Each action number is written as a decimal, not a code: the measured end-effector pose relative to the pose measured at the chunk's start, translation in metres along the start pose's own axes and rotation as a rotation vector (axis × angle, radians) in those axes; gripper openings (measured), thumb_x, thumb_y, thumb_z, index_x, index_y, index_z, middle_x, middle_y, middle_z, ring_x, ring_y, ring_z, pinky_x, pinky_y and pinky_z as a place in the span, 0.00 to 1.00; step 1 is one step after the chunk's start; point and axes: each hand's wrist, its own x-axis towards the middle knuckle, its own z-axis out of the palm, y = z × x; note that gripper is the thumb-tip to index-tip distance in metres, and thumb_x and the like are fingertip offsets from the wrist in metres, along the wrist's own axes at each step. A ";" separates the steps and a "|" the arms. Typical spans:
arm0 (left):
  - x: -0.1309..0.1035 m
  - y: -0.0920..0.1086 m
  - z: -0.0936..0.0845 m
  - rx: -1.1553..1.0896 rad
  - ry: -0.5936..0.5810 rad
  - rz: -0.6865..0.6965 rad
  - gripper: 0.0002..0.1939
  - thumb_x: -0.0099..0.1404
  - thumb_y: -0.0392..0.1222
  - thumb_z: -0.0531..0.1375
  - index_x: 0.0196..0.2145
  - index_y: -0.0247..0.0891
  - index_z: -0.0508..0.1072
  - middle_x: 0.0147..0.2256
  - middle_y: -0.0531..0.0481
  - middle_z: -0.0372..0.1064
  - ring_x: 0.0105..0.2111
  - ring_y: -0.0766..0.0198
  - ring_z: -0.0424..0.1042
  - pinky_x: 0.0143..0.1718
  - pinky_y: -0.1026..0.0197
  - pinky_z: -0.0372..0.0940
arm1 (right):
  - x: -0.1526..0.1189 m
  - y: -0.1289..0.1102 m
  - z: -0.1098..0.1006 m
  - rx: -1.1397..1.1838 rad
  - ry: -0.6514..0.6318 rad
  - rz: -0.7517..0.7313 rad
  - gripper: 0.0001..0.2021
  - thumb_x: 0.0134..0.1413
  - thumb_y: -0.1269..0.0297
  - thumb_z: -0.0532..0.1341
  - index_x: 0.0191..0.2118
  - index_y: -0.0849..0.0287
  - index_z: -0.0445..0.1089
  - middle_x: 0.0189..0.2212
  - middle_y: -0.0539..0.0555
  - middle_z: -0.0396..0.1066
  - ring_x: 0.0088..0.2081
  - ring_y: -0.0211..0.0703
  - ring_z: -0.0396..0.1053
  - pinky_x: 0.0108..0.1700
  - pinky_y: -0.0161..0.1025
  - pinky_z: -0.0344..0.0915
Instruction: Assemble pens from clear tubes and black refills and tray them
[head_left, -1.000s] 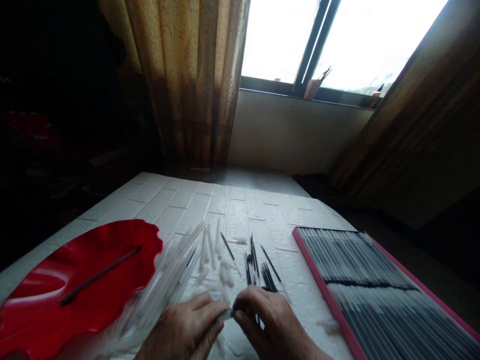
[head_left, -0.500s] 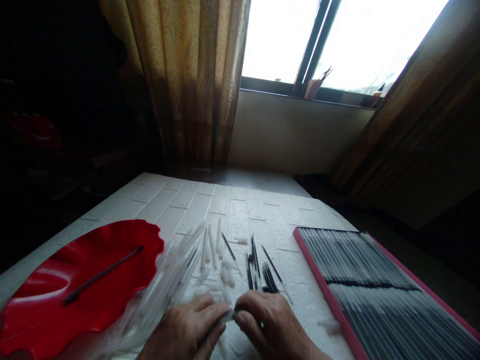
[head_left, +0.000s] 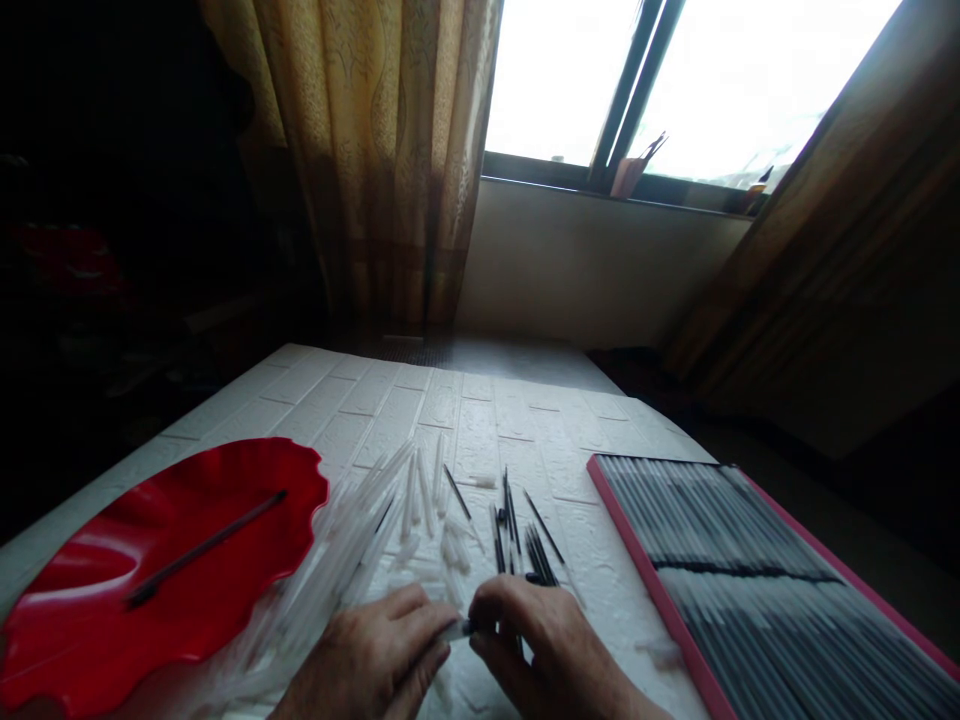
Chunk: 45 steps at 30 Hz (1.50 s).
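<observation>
Pinching one end of a small pale piece (head_left: 452, 631) between thumb and forefinger, the left hand (head_left: 375, 650) faces the right hand (head_left: 551, 640), whose thumb and fingertips close on the dark end of the same piece. Both grips are nearly closed, with only the piece's thickness between the digits; its finer detail is blurred. The piece lies between the two hands, toward the near side of the white brick-patterned table (head_left: 480, 410). Just beyond the right hand, thin black-tipped rods (head_left: 541, 557) lie loosely together, pointing toward the far edge. Past the left hand, a heap of clear tubes (head_left: 371, 490) spreads toward the left edge, beside a red dish (head_left: 97, 640) with a wavy rim. One dark stick (head_left: 210, 545) lies slantwise in the dish. Along the right edge sits a pink-rimmed tray (head_left: 640, 560), packed with two rows of grey, dark-ended sticks (head_left: 810, 640). Beyond the far edge, a patterned curtain (head_left: 375, 150) hangs left of a bright window (head_left: 559, 80).
</observation>
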 end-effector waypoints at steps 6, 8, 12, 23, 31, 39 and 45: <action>-0.002 0.002 0.000 -0.017 -0.076 -0.039 0.12 0.71 0.31 0.53 0.47 0.40 0.72 0.35 0.48 0.74 0.35 0.59 0.78 0.34 0.65 0.71 | 0.000 0.000 -0.001 -0.044 -0.023 0.016 0.09 0.60 0.67 0.55 0.29 0.58 0.68 0.21 0.50 0.71 0.22 0.37 0.69 0.26 0.32 0.58; -0.002 0.002 0.001 -0.015 -0.057 -0.037 0.12 0.70 0.31 0.53 0.47 0.40 0.72 0.36 0.48 0.74 0.35 0.58 0.78 0.35 0.64 0.71 | 0.000 0.000 -0.001 -0.028 -0.024 0.010 0.07 0.60 0.67 0.56 0.31 0.58 0.69 0.22 0.51 0.73 0.23 0.38 0.70 0.27 0.31 0.59; -0.002 0.001 0.002 -0.031 -0.030 -0.017 0.12 0.71 0.32 0.52 0.46 0.40 0.72 0.34 0.48 0.74 0.33 0.59 0.78 0.33 0.64 0.72 | 0.000 0.000 -0.003 0.018 -0.029 -0.002 0.05 0.57 0.70 0.57 0.39 0.58 0.69 0.25 0.51 0.75 0.24 0.37 0.72 0.28 0.30 0.61; -0.001 0.003 -0.001 0.002 -0.053 -0.016 0.12 0.70 0.32 0.52 0.46 0.40 0.73 0.34 0.48 0.75 0.33 0.59 0.79 0.32 0.65 0.72 | 0.000 0.001 -0.004 -0.015 -0.004 -0.037 0.06 0.60 0.70 0.54 0.34 0.57 0.68 0.24 0.51 0.74 0.24 0.37 0.72 0.27 0.30 0.60; -0.005 0.001 0.002 -0.006 -0.104 -0.052 0.13 0.71 0.31 0.54 0.50 0.40 0.72 0.37 0.47 0.74 0.36 0.59 0.78 0.36 0.64 0.71 | -0.001 0.001 0.002 -0.109 -0.019 -0.021 0.14 0.64 0.64 0.53 0.28 0.58 0.69 0.20 0.51 0.73 0.22 0.38 0.71 0.25 0.32 0.57; -0.002 0.001 0.001 -0.009 -0.040 -0.015 0.11 0.70 0.32 0.52 0.45 0.40 0.72 0.34 0.48 0.75 0.33 0.60 0.78 0.33 0.65 0.72 | -0.001 0.000 -0.004 -0.014 -0.046 0.010 0.03 0.57 0.70 0.57 0.36 0.57 0.67 0.24 0.49 0.75 0.23 0.38 0.72 0.27 0.31 0.60; 0.001 0.002 0.000 0.006 -0.050 -0.017 0.11 0.70 0.33 0.52 0.45 0.39 0.73 0.34 0.47 0.75 0.32 0.59 0.79 0.32 0.65 0.72 | -0.002 0.003 -0.002 -0.019 -0.018 -0.026 0.05 0.57 0.72 0.55 0.34 0.55 0.65 0.23 0.48 0.73 0.22 0.37 0.71 0.26 0.31 0.59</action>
